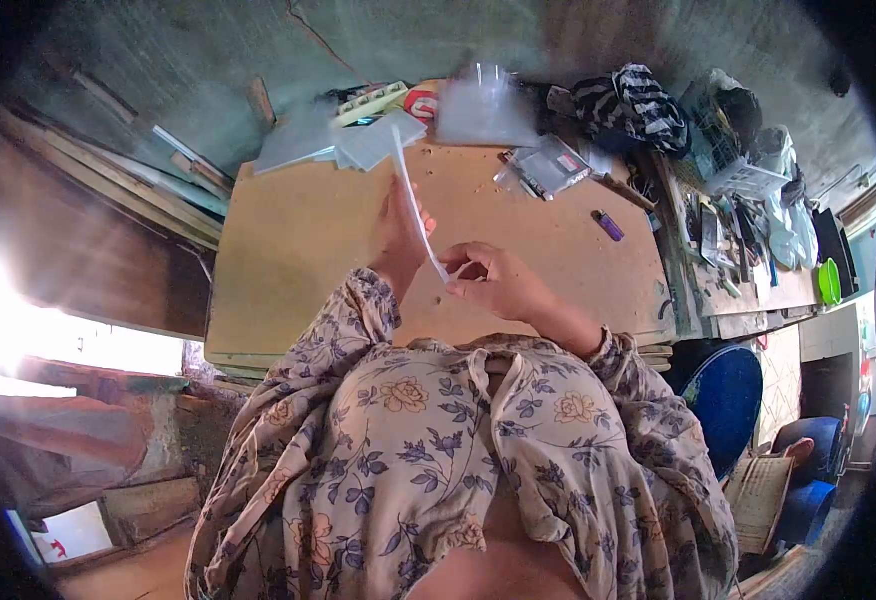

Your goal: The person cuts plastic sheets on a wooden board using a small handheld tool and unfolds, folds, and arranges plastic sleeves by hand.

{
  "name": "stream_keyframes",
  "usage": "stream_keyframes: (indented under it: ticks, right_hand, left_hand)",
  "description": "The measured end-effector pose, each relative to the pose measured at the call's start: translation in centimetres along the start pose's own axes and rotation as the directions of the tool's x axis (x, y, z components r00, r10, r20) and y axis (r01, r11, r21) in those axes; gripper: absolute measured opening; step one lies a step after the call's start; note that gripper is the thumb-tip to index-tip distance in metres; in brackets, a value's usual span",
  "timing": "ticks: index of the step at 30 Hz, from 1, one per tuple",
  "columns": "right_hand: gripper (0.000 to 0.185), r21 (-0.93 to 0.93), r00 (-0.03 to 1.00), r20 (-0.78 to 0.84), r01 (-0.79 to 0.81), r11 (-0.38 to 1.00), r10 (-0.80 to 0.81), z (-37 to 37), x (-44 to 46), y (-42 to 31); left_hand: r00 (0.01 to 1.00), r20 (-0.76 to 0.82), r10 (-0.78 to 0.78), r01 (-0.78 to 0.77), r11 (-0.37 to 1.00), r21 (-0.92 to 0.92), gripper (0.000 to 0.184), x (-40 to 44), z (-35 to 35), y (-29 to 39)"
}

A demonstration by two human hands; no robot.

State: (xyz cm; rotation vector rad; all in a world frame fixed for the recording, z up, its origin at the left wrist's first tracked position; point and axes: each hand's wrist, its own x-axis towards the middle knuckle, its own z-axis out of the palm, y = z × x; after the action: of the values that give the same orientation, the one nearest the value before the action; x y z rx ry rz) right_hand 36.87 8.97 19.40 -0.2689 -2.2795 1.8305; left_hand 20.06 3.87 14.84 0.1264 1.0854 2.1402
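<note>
A thin whitish plastic sheet or strip (pixel 415 205), seen nearly edge-on, stands upright above the table and curves slightly. My left hand (pixel 403 228) is closed on it from the left side, with part of the fingers hidden behind it. At its lower end my right hand (pixel 498 282) pinches the edge between thumb and fingers. Beyond the hands, stacks of clear plastic sheets or bags (pixel 303 140) lie at the back of the tan table (pixel 298 260). Whether the held piece is the same kind, I cannot tell.
At the table's back lie a pale power strip (pixel 371 103), another clear plastic stack (pixel 488 115), and a clear packet (pixel 553 165). A purple lighter (pixel 608 225) lies to the right. A side shelf holds tools and a green bowl (pixel 829 282). A blue barrel (pixel 723 405) stands below.
</note>
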Motion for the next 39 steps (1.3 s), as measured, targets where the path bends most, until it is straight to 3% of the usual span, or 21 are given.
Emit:
stream_keyframes:
  ticks: [2, 6, 8, 10, 12, 14, 16, 18, 20, 22, 25, 26, 28, 30, 32, 33, 34, 35, 36, 38, 39]
  right_hand:
    - [0.034, 0.162, 0.993, 0.079, -0.105, 0.981, 0.093, -0.2, 0.2, 0.7]
    - [0.031, 0.143, 0.991, 0.078, -0.117, 0.983, 0.107, 0.2, 0.2, 1.5]
    - [0.029, -0.092, 0.995, -0.101, 0.002, 0.996, -0.011, 0.5, 0.4, 1.8]
    - [0.028, -0.184, 0.994, -0.106, -0.020, 0.983, 0.001, 0.6, 0.8, 2.1]
    - [0.027, -0.272, 0.992, -0.123, -0.050, 0.961, 0.017, 0.6, 1.3, 3.1]
    - [0.021, -0.369, 0.975, -0.223, -0.073, 0.927, -0.012, 0.6, 2.0, 5.6]
    - [0.019, -0.459, 0.958, -0.283, -0.101, 0.883, -0.038, 0.5, 2.3, 8.5]
    - [0.018, -0.543, 0.939, -0.336, -0.134, 0.829, -0.068, 0.0, 2.2, 8.4]
    - [0.015, -0.440, 0.942, -0.234, 0.117, 0.891, -0.240, -0.1, 2.0, 6.1]
    - [0.014, -0.500, 0.953, -0.228, 0.061, 0.864, -0.200, 0.0, 2.1, 5.9]
    - [0.013, -0.545, 0.948, -0.253, 0.026, 0.838, -0.194, 0.0, 2.2, 5.7]
    - [0.013, -0.530, 0.932, -0.284, 0.043, 0.847, -0.225, 0.1, 2.1, 5.7]
    - [0.014, -0.520, 0.911, -0.330, 0.044, 0.853, -0.248, -0.2, 2.3, 6.2]
    - [0.015, -0.512, 0.888, -0.374, 0.045, 0.858, -0.270, -0.2, 2.3, 6.3]
    - [0.016, -0.450, 0.818, -0.501, 0.035, 0.892, -0.285, 0.0, 2.4, 6.2]
    - [0.016, -0.450, 0.818, -0.500, 0.035, 0.892, -0.284, 0.2, 3.0, 7.3]
    - [0.016, -0.218, 0.749, -0.633, 0.070, 0.973, -0.196, 0.4, 3.8, 9.4]
    - [0.016, 0.022, 0.677, -0.732, 0.130, 0.991, -0.073, 0.7, 4.2, 9.8]
    - [0.016, 0.022, 0.677, -0.732, 0.130, 0.991, -0.073, 1.0, 4.3, 10.1]
    - [0.014, 0.499, 0.677, -0.714, 0.310, 0.809, 0.180, 1.5, 4.1, 8.8]
    - [0.014, 0.499, 0.678, -0.713, 0.310, 0.809, 0.179, 1.0, 3.9, 9.4]
  left_hand:
    - [0.999, 0.035, 0.008, -0.011, 0.996, 0.091, 0.048, 0.2, -0.4, -0.1]
    - [0.994, -0.088, 0.065, -0.050, 0.986, 0.161, 0.031, -0.2, -0.2, -0.5]
    - [0.977, -0.070, 0.203, -0.168, 0.927, 0.335, 0.037, -0.1, -0.3, -0.8]
    - [0.964, -0.139, 0.225, -0.173, 0.935, 0.310, 0.042, 0.8, -0.9, -2.3]
    - [0.953, -0.033, 0.300, -0.241, 0.825, 0.511, 0.038, 0.7, -2.2, -3.9]
    - [0.961, -0.002, 0.276, -0.224, 0.787, 0.574, 0.049, -0.1, -2.7, -5.3]
    - [0.942, 0.333, -0.039, -0.143, 0.853, 0.502, 0.065, -3.4, -1.3, -5.1]
    - [0.926, 0.365, -0.095, -0.146, 0.802, 0.579, 0.070, -4.8, -1.0, -5.5]
    - [0.912, 0.380, -0.153, -0.148, 0.741, 0.655, 0.075, -4.9, -0.9, -5.4]
    - [0.961, 0.189, -0.200, 0.057, 0.816, 0.575, 0.071, -4.3, -0.8, -4.8]
    - [0.892, 0.350, -0.284, 0.038, 0.821, 0.569, 0.065, -3.3, -1.8, -5.1]
    - [0.893, 0.347, -0.288, 0.044, 0.821, 0.569, 0.065, -3.3, -1.8, -5.3]
    - [0.888, 0.457, -0.046, -0.246, 0.793, 0.558, 0.057, -3.5, -1.5, -5.7]
    - [0.920, 0.388, -0.051, -0.160, 0.856, 0.491, 0.049, -3.2, -1.3, -5.9]
    - [0.947, 0.316, -0.057, -0.084, 0.907, 0.413, 0.043, -2.9, -0.9, -5.9]
    - [0.975, 0.206, -0.080, 0.022, 0.963, 0.269, 0.040, -2.7, -0.7, -5.8]
    - [0.988, 0.099, -0.122, 0.111, 0.988, 0.105, 0.037, -2.8, -0.3, -5.7]
    - [0.988, 0.098, -0.123, 0.113, 0.988, 0.105, 0.037, -3.0, 0.1, -5.4]
    - [0.992, 0.071, -0.101, 0.096, 0.993, 0.068, 0.035, -3.2, 0.6, -5.0]
    - [0.996, 0.043, -0.079, 0.077, 0.997, 0.030, 0.033, -3.2, 0.8, -4.8]
    - [0.998, 0.043, -0.051, 0.045, 0.991, 0.127, 0.031, -3.0, 0.5, -4.8]
